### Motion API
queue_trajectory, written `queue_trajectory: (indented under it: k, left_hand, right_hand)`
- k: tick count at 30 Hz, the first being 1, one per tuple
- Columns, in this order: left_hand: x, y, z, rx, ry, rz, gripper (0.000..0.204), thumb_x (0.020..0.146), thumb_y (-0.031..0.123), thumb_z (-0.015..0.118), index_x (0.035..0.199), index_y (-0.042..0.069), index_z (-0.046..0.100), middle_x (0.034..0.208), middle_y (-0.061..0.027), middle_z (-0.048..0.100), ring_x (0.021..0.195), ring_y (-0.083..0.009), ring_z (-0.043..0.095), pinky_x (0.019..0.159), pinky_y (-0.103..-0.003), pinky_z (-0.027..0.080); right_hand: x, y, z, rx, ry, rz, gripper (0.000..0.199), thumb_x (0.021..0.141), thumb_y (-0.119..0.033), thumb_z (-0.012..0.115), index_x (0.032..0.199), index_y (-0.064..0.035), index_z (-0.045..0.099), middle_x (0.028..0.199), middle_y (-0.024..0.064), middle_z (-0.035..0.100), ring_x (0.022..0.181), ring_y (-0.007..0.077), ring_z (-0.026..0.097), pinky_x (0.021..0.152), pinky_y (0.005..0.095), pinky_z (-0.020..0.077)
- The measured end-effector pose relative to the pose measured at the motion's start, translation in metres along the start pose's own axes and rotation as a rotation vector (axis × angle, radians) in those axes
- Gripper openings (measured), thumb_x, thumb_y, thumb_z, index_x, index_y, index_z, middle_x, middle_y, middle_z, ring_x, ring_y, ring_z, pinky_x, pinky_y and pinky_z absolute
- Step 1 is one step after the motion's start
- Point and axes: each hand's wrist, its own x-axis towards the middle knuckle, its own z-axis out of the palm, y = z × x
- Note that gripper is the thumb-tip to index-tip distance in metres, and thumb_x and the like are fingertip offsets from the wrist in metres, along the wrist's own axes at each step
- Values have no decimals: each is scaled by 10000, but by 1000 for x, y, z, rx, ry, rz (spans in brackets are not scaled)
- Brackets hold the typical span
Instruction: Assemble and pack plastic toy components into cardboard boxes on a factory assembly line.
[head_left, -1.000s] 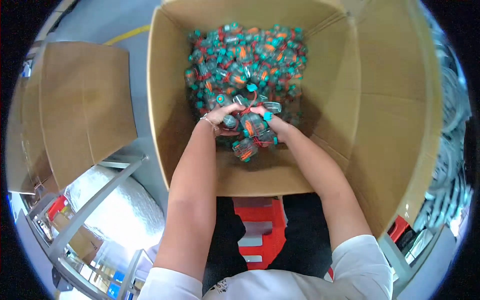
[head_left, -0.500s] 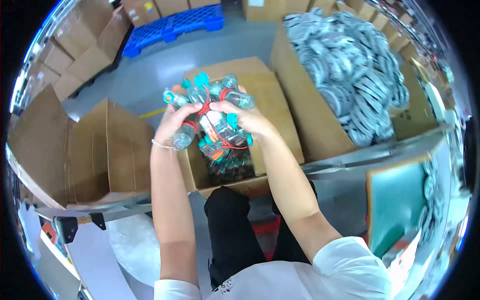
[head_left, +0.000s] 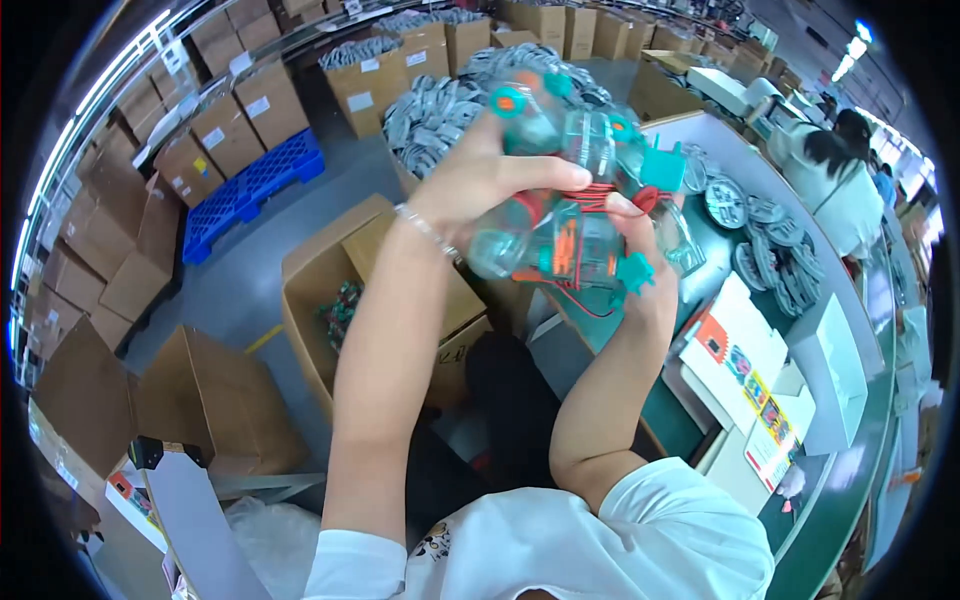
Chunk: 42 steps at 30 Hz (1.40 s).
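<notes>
away from above the open carton (head_left: 330,250), the bundle of clear bottles (head_left: 588,145) is now moved, and it is in the air near the worktop (head_left: 657,408). left hand (head_left: 468,185) grasps its left side, right hand (head_left: 648,245) grasps its right side, and red cord (head_left: 597,198) shows between them. grey coils (head_left: 778,258) lie on the worktop.

Gripped with left hand (head_left: 470,185) and right hand (head_left: 648,255) close together, thumb tips (head_left: 576,178) just beside each other, remaining fingers mostly hidden. Held left arm (head_left: 378,360) nearly straight behind those fingers, right elbow (head_left: 590,455) bent well behind them.
</notes>
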Motion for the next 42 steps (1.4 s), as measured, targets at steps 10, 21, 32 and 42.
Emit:
queue_trajectory:
  k: [10,21,32,42]
  left_hand:
    - [88,-144,66,82,1,-124,400,752,196,817,1060,8,645,1087,-83,648,995,-185,632,896,-340,504]
    - [73,-193,77,671,522,289,413,808,231,749,1121,10,595,1153,-162,634,1086,-333,598,943,-388,463]
    - [-94,-161,62,620,557,63,178,863,94,664,1028,32,646,994,-97,690,930,-188,663,838,-305,510]
    - [-260,-143,-9,611,776,-111,96,907,38,621,994,17,656,917,-61,703,833,-121,661,788,-265,518]
  right_hand:
    - [40,39,-95,-38,627,29,823,813,-238,742,1467,-6,300,1263,163,533,1089,240,564,935,363,467]
    - [75,98,-113,-379,970,-142,737,833,-417,685,1480,-192,415,1567,133,218,1329,342,393,939,614,412]
    - [1,65,-51,-1241,404,-37,668,723,-313,799,1346,-379,567,1637,129,68,1419,600,-21,977,844,49]
    - [83,113,-78,-1478,425,150,546,850,-205,621,1339,-438,549,1641,124,37,1479,477,-11,1031,812,35]
